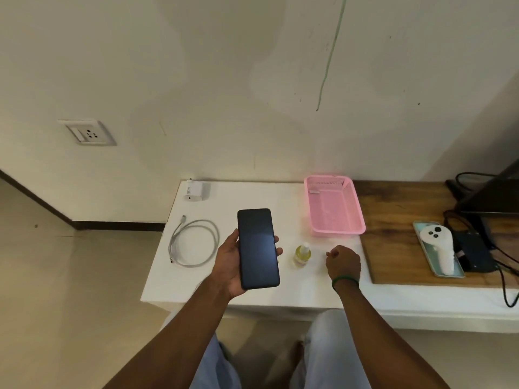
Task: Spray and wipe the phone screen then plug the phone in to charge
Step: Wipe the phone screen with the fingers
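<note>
Watching through the head camera, I saw the left hand (228,266) holding the phone (257,248) above the white table (252,192), thumb along one long edge and fingertips wrapped over the other, with the dark screen facing up. At the phone's 3 o'clock a small spray bottle (302,254) of yellowish liquid stood upright on the table, and just beyond it at the same bearing hovered the right hand (343,262), a green band (345,281) on its wrist. Its fingers were curled inward with nothing visible in them, and it did not touch the bottle. At the phone's 9 o'clock the white cable (193,242) lay in a loose coil, and at 11 o'clock the white charger (193,190) sat near the table's back edge against the wall. A pink basket (338,231) rested at 2 o'clock, beside a wooden board (393,248). On that board, farther toward 3 o'clock, a white controller (438,245) lay on a pale tray (452,273) among black cables. A wall socket (89,133) was mounted at 10 o'clock, well apart from the table.
</note>
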